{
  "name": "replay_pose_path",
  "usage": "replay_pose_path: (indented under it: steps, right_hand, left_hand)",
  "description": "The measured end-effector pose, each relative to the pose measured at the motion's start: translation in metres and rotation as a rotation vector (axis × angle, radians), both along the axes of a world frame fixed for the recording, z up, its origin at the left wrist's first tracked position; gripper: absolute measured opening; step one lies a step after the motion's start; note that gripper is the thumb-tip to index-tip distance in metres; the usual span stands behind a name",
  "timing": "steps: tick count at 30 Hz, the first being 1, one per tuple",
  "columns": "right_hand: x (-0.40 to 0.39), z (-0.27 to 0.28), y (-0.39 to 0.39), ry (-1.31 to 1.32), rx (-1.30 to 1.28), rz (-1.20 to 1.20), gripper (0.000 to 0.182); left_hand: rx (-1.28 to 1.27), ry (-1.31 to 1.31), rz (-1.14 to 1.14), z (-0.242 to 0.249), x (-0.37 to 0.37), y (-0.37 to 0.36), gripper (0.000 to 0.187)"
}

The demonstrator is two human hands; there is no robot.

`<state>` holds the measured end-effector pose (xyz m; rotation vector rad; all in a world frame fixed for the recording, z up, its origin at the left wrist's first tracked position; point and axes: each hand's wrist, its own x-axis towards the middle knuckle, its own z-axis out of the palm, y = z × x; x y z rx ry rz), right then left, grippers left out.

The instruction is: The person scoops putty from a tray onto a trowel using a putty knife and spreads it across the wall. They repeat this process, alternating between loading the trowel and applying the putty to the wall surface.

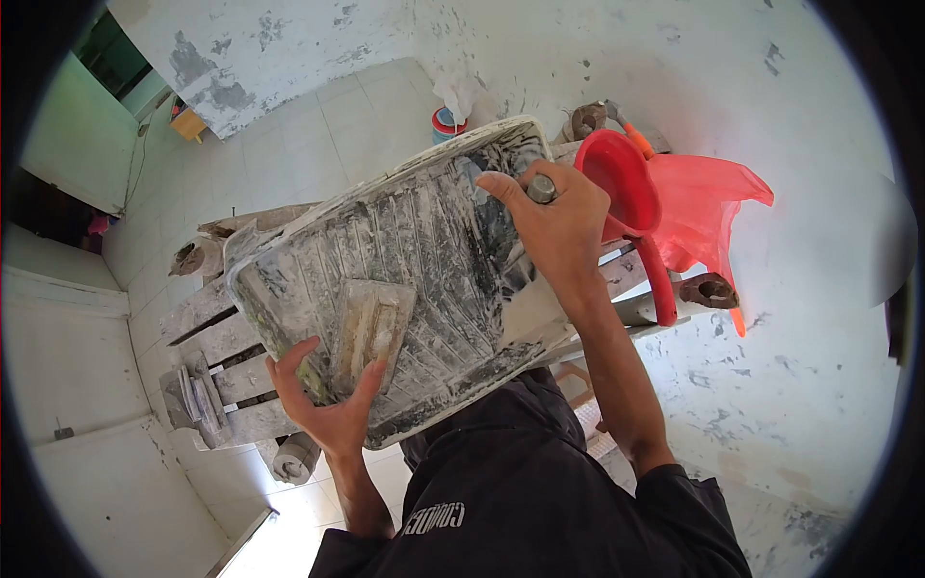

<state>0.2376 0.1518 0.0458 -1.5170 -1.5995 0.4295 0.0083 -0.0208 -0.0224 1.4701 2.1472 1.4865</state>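
A large ridged paint tray (414, 241), smeared with grey and white plaster, lies tilted across a slatted wooden bench. My right hand (567, 217) is closed around a hand tool with a round grey handle end (541, 189), over the tray's far right corner; the hand hides most of the tool. At the near left corner my left hand (328, 400) has its thumb and fingers spread around the tray's edge. Its thumb reaches a plaster-caked float (371, 332), which lies in the tray with its handle up.
Right of the tray sit a red plastic dipper (617, 183) and a red plastic bag (703, 197). Crusted flat tools (198, 400) lie on the left end of the slatted bench (246, 380). A small bucket (448, 125) stands on the floor by the patchy wall.
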Motion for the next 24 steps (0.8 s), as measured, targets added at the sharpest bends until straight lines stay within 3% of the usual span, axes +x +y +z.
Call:
replay_pose_path:
  steps: [2,5,7,14,24]
  right_hand:
    - [0.004,-0.012,0.0,-0.008,-0.064,0.008,0.045]
    - [0.013,-0.024,-0.006,-0.063,0.046,0.026,0.045]
    - [0.015,-0.014,-0.009,-0.044,0.051,-0.017,0.036]
    - [0.029,-0.025,-0.017,-0.016,0.136,-0.033,0.035]
    - [0.032,-0.022,-0.016,0.027,0.051,-0.125,0.038]
  left_hand:
    - [-0.008,0.0,-0.002,0.0,0.0,-0.001,0.066]
    - [-0.019,-0.023,0.012,0.003,0.002,0.0,0.066]
    - [-0.023,-0.035,0.009,0.003,0.001,-0.001,0.066]
    - [-0.026,-0.028,0.012,0.003,0.001,-0.001,0.065]
    - [0.0,0.014,-0.026,0.004,0.003,-0.001,0.065]
